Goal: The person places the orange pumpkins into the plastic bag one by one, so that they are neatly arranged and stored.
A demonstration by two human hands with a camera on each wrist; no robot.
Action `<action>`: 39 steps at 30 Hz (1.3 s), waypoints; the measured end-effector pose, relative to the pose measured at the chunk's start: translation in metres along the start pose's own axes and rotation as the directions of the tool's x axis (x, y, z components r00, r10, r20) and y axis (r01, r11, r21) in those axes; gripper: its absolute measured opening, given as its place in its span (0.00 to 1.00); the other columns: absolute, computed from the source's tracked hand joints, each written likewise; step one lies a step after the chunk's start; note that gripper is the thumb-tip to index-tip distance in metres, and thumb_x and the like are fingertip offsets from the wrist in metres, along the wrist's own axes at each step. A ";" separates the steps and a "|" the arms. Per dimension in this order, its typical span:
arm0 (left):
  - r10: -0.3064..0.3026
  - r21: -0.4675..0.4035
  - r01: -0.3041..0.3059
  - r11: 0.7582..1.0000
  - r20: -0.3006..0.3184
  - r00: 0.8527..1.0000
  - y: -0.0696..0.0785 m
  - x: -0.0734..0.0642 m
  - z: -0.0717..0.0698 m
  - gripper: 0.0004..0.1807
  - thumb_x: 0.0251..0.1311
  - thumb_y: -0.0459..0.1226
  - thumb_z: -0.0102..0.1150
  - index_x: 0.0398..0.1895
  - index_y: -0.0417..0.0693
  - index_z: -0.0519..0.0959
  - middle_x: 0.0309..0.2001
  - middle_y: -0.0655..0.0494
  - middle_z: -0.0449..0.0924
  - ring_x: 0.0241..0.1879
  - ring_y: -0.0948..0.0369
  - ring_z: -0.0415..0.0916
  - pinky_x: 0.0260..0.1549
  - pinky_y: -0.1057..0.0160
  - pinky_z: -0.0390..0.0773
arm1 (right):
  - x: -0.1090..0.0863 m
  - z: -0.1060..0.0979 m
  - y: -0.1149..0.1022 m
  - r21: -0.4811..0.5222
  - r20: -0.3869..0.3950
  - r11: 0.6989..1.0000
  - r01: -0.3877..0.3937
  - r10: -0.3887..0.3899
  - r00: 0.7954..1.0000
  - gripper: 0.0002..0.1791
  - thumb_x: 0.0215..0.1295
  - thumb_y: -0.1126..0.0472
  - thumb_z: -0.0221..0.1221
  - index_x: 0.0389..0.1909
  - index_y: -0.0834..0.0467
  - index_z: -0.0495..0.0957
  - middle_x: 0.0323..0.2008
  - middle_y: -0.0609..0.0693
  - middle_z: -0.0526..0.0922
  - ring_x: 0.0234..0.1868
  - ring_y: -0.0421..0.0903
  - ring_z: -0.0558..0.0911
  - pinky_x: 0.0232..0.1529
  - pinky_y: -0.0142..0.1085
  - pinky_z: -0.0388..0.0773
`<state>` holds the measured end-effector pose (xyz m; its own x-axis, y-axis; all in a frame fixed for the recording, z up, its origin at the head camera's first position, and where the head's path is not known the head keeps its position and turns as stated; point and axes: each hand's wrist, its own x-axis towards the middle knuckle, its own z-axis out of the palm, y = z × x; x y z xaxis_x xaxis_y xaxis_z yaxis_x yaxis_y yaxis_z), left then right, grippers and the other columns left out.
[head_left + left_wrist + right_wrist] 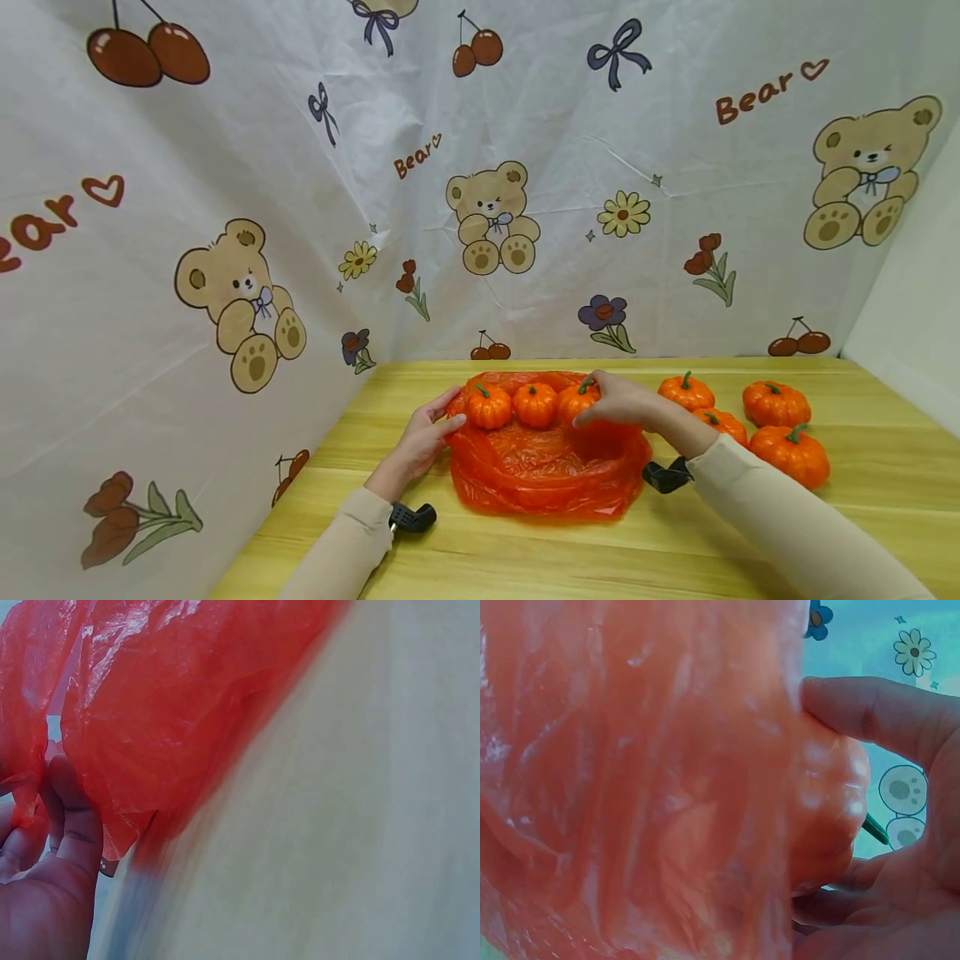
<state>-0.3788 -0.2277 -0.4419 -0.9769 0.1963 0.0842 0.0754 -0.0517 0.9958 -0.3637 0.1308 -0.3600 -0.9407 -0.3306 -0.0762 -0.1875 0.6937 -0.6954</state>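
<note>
An orange-red plastic bag lies spread on the table with its mouth facing up. My left hand pinches the bag's left rim; in the left wrist view, the fingers are bent against the thin film. Two toy pumpkins, one at the left and one in the middle, sit at the back of the bag's opening. To their right, my right hand grips a third pumpkin. In the right wrist view, thumb and fingers surround this pumpkin, and the bag film covers part of it.
Several more pumpkins stand on the wooden table right of the bag, some close to my right forearm. A white bear-print sheet hangs behind and along the left. Each wrist wears a black camera, such as the left one.
</note>
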 end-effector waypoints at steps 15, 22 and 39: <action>0.005 0.005 -0.005 1.000 0.004 1.000 -0.002 0.002 0.000 0.38 0.69 0.30 0.61 0.80 0.49 0.61 0.80 0.42 0.57 0.71 0.45 0.69 0.51 0.62 0.86 | 0.007 0.010 0.009 -0.106 -0.085 0.994 -0.017 0.008 0.996 0.49 0.51 0.51 0.76 0.69 0.67 0.63 0.55 0.63 0.79 0.49 0.56 0.80 0.54 0.51 0.84; 0.011 0.000 -0.011 1.000 0.010 1.000 -0.002 0.002 -0.001 0.38 0.69 0.30 0.62 0.80 0.50 0.61 0.81 0.42 0.56 0.73 0.43 0.66 0.52 0.61 0.86 | 0.009 0.014 0.014 -0.186 -0.135 0.983 -0.007 -0.019 0.991 0.48 0.51 0.50 0.76 0.68 0.67 0.65 0.56 0.66 0.79 0.53 0.59 0.80 0.57 0.55 0.82; 0.011 -0.008 -0.011 1.000 0.006 1.000 -0.002 0.002 -0.001 0.38 0.69 0.29 0.62 0.80 0.50 0.62 0.80 0.43 0.58 0.65 0.52 0.74 0.48 0.64 0.87 | 0.010 0.022 0.021 -0.171 -0.170 0.985 -0.035 0.005 0.985 0.47 0.52 0.53 0.76 0.67 0.68 0.63 0.58 0.69 0.78 0.55 0.63 0.80 0.61 0.59 0.78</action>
<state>-0.3811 -0.2278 -0.4437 -0.9748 0.2018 0.0950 0.0842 -0.0616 0.9945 -0.3706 0.1277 -0.3915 -0.9761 -0.2131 0.0431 -0.2002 0.8039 -0.5600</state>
